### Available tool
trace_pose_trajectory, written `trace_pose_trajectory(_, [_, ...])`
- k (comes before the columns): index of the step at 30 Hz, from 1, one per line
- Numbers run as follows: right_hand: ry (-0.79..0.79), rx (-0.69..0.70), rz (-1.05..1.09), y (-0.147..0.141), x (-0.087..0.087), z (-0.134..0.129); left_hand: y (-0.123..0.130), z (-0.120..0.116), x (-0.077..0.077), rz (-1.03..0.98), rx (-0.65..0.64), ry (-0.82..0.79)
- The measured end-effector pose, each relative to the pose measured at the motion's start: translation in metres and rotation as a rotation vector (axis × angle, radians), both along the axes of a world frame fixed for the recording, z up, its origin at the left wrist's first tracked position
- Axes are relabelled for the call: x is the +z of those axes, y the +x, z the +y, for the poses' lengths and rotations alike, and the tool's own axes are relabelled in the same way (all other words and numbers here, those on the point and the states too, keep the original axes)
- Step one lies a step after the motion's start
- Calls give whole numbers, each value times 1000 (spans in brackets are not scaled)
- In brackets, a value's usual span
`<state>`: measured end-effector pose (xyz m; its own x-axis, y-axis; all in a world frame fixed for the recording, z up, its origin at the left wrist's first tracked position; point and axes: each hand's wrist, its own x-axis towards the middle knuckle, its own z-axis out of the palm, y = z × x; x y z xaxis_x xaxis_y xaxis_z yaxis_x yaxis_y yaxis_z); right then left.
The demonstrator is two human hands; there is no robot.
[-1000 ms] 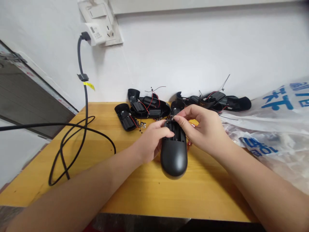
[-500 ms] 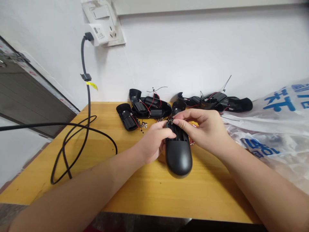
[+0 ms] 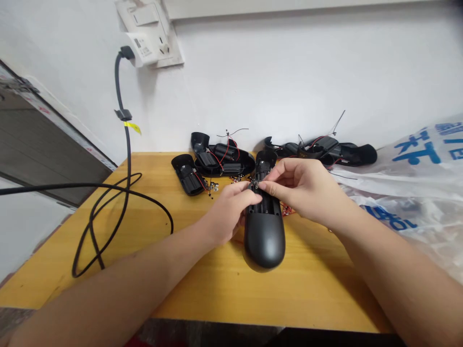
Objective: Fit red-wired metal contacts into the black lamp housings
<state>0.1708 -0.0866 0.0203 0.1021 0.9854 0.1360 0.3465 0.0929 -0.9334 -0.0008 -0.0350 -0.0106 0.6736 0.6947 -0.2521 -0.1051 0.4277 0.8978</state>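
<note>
A black plastic housing [image 3: 265, 241] with a rounded end and a battery compartment is held above the table, its round end towards me. My left hand [image 3: 231, 207] grips its left side, the thumb lying over the compartment. At the far end of the compartment, by a metal spring contact [image 3: 255, 184], the thumb and forefinger of my right hand [image 3: 300, 185] are pinched together. What sits between those fingertips is too small to make out. Just behind stands another black shell [image 3: 265, 159], partly hidden by my right hand.
Several black housings with thin wires [image 3: 224, 156] lie along the wall, with more at right [image 3: 325, 148]. Small metal parts [image 3: 214, 186] are scattered beside them. A black cable [image 3: 126, 193] loops over the table's left. A plastic bag [image 3: 408, 193] fills the right side.
The view has shifted slightly. My right fingertips have moved a little at the compartment's far end, and my left thumb has drawn back slightly, showing more of the compartment.
</note>
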Motion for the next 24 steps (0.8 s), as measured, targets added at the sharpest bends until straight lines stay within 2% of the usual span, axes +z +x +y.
trace_pose_trajectory(2, [-102,15,72,1,4,-1,1,2,-1,17,25,-23])
trace_pose_trajectory(5, [-271,109,181,6,8,-2,3,6,-2,59,40,-16])
trace_pose_trajectory(8, [-325,142,206,12,7,-1,3,9,-2,63,34,-6])
trace_pose_trajectory(12, [-295,118,150,14,3,1,1,12,-1,68,33,-2])
trace_pose_trajectory(16, [-170,100,125,11,3,1,0,13,0,46,20,14])
trace_pose_trajectory(24, [-118,190,120,14,2,-1,1,12,3,82,34,54])
